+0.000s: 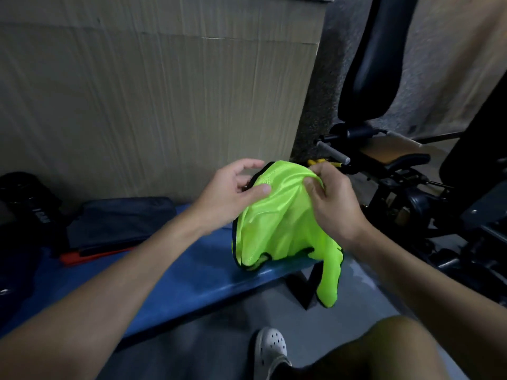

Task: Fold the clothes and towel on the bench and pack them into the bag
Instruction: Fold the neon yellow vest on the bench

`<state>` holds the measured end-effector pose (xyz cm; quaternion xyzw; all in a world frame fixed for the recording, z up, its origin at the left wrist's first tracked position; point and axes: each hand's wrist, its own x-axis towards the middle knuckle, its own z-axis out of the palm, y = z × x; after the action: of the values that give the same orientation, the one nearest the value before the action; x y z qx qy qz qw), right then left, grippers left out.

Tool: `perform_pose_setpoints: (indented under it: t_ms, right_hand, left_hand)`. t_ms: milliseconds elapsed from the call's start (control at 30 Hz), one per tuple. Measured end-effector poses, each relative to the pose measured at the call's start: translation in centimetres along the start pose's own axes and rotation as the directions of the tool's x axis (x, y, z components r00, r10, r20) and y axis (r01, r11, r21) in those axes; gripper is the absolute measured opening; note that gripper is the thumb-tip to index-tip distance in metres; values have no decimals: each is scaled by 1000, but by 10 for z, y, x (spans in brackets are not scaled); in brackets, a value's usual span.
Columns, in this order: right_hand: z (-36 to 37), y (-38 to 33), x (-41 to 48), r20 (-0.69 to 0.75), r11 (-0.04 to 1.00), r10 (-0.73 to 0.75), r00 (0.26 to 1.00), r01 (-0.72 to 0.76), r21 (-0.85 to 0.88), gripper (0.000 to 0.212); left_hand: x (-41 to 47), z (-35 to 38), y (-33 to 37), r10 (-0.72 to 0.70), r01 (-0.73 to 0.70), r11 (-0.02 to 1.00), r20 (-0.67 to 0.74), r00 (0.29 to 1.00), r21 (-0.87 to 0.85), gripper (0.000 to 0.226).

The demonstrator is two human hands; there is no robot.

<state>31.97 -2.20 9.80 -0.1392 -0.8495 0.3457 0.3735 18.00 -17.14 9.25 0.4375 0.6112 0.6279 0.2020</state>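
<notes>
Both of your hands have hold of the neon yellow-green mesh vest with black trim (277, 223), raised at the centre of the frame above the long blue padded bench (192, 272). Your left hand (233, 190) pinches its upper edge, with the thumb pressed flat on the front and the fingers (247, 164) curled behind. Your right hand (333, 200) bunches the top edge on the other side between thumb and curled fingers. The vest's lower part rests crumpled on the right end of the bench, and one strap-like tail hangs off the near edge toward the grey floor (233, 325).

You look to be at the start of the fold: the garment is lifted but not yet flat or halved. The next move calls for you to spread it open, match its shoulders or corners, and lay it on a bare stretch of bench so the mesh does not slide off the end.

At centre left on the bench lies a dark navy cloth, folded flat (123, 220), with a red-orange strip (90, 255) showing at its near edge. A bulky black object (24, 204) sits at the far left; it may be the bag, but it is too dark to tell. Creased brown cardboard sheets (164, 91) stand behind the bench. Black gym equipment with a padded backrest (370, 64) fills the right side, and a white perforated clog (270, 349) shows at the bottom.
</notes>
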Motion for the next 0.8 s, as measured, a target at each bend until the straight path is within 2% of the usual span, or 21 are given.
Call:
perform_pose_setpoints:
  t_ms: [100, 200, 367, 400, 533, 600, 633, 700, 800]
  right_hand:
    - [-14, -5, -9, -36, 998, 38, 999, -36, 49, 11]
    - [-27, -1, -14, -27, 998, 53, 998, -52, 29, 9]
    - [-38, 3, -12, 83, 995, 76, 994, -71, -68, 22]
    - [-37, 0, -10, 116, 996, 84, 990, -80, -42, 24]
    - [-26, -23, -5, 274, 961, 37, 961, -110, 253, 24]
    - [-20, -29, -4, 320, 967, -28, 947, -56, 250, 12]
    - [-17, -29, -4, 324, 970, -35, 945, -46, 238, 8]
    - [-13, -25, -4, 294, 967, -19, 956, -57, 247, 19]
    - [-8, -18, -5, 237, 970, 10, 971, -67, 233, 24]
  left_hand:
    - [-15, 6, 0, -57, 54, 996, 30, 998, 75, 31]
    - [-20, 8, 8, -56, 56, 987, -7, 998, 147, 3]
    - [-18, 12, 39, -9, 29, 990, -142, 990, 136, 3]
    - [-17, 14, 45, 3, 22, 988, -161, 987, 154, 3]
    - [-16, 21, 63, 22, 12, 977, -158, 987, 212, 5]
    - [-16, 23, 66, 11, 26, 972, -155, 988, 235, 4]
    - [-18, 22, 66, 4, 33, 970, -153, 988, 240, 3]
    - [-24, 19, 65, -27, 61, 971, -147, 989, 231, 5]
    - [-35, 4, 59, -107, 144, 955, -153, 982, 260, 9]
